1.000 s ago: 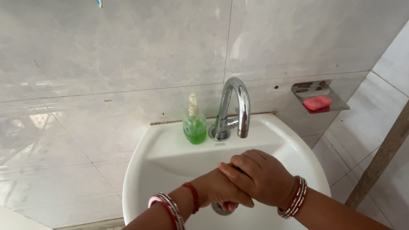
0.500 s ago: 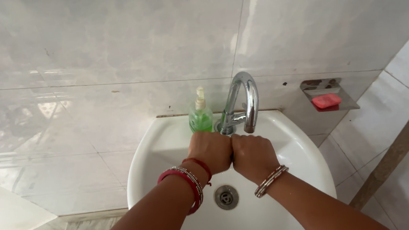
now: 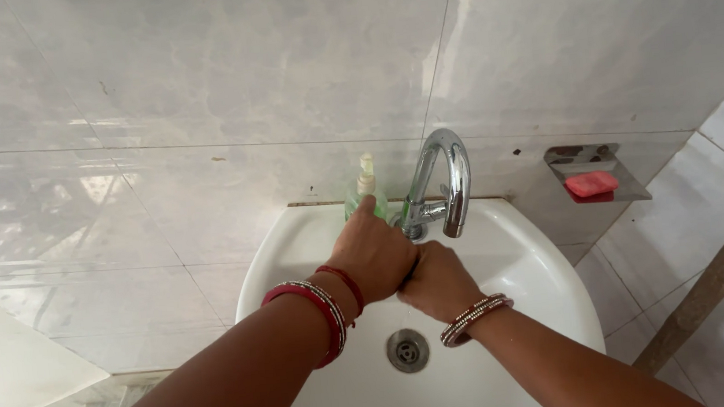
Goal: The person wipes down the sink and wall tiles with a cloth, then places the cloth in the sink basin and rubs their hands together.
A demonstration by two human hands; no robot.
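My left hand (image 3: 374, 254) reaches forward over the white basin (image 3: 282, 242), its back toward me. One fingertip rests against the front of the green pump soap bottle (image 3: 367, 187); the other fingers are hidden. My right hand (image 3: 437, 283) is curled into a fist just below and in front of the chrome tap (image 3: 450, 175), its knuckles pressed against the left hand. No water is visible at the spout. Both wrists wear bangles, with red ones on the left.
The basin's drain (image 3: 407, 350) lies below my hands. A metal soap dish (image 3: 599, 170) holding a pink soap bar (image 3: 591, 184) is fixed to the tiled wall at the right. A wooden beam (image 3: 723, 275) leans along the right wall.
My hands moved from rubbing together over the drain up toward the tap. The left hand now stretches a finger to the soap bottle, and the right has dropped slightly beneath it.
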